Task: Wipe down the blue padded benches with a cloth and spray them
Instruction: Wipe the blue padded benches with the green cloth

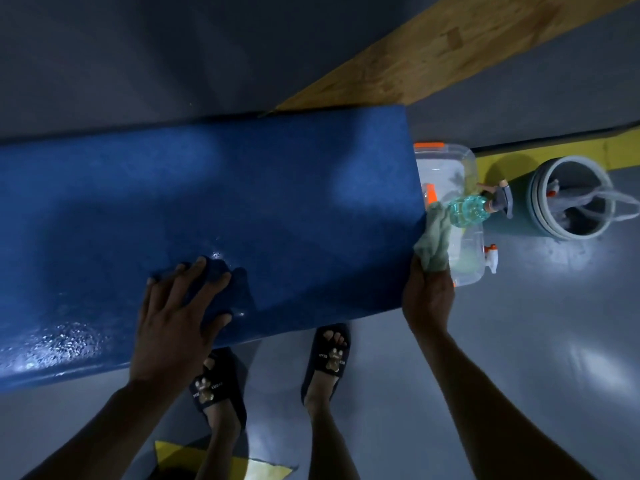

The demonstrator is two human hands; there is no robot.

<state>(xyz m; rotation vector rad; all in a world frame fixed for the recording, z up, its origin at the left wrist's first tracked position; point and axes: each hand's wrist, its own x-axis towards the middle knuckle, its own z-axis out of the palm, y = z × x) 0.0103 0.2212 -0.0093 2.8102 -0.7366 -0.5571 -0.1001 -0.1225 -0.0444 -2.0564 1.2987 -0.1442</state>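
Across the middle of your view, from 9 o'clock to just past centre, lies the blue padded bench [214, 209], its surface wet and glistening toward 8 o'clock. Your left hand [173, 320] rests flat on it at about 7 o'clock from centre, fingers spread wide and pressing down a dark blue cloth [221, 282] that nearly matches the padding; the grip here is open-palmed, not pinching. Your right hand [429, 299] sits at the bench's right end, toward 4 o'clock, its grip curled round a bunched pale green cloth [434, 244] that sticks up out of the fist and touches the bench's edge.

Just beyond that cloth, at 3 o'clock, a spray bottle [471, 207] with a clear teal body and grey trigger lies tilted over a clear plastic tub [464, 161] with orange clips. A second white and orange spray nozzle [491, 258] shows at the tub's right side. Farther toward 3 o'clock a grey bucket [540, 202] stands on the grey floor [554, 375], with grey cloth or cord inside.

Below the bench, at 6 o'clock, your feet are in dark slippers [330, 358]. A wooden board [450, 50] runs diagonally toward 1 o'clock.
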